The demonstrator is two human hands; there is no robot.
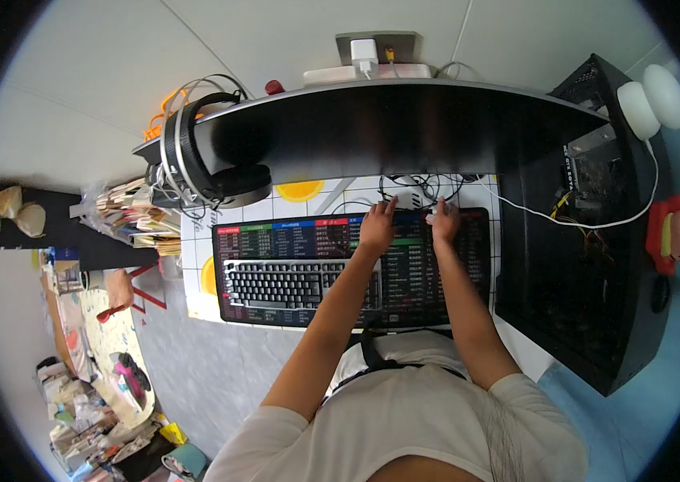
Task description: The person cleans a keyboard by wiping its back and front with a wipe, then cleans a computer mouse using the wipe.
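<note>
My left hand (377,228) rests at the top edge of the large black desk mat (300,243), which is printed with coloured text columns. Its fingers stretch forward, apart, toward a tangle of black cables (412,186) under the monitor. Just to the right, my right hand (444,222) lies at the same edge with its fingers bent around a small whitish thing, too small to name. Below and left of my hands, the black-and-silver keyboard (276,285) lies on the mat, partly hidden by my left forearm.
A wide black monitor (372,132) spans the back, with headphones (183,153) hung on its left end. At right stands a black computer case (573,297) with a white cable (533,215) running across. Stacked papers (143,213) sit at left. A wall plug (363,53) is behind.
</note>
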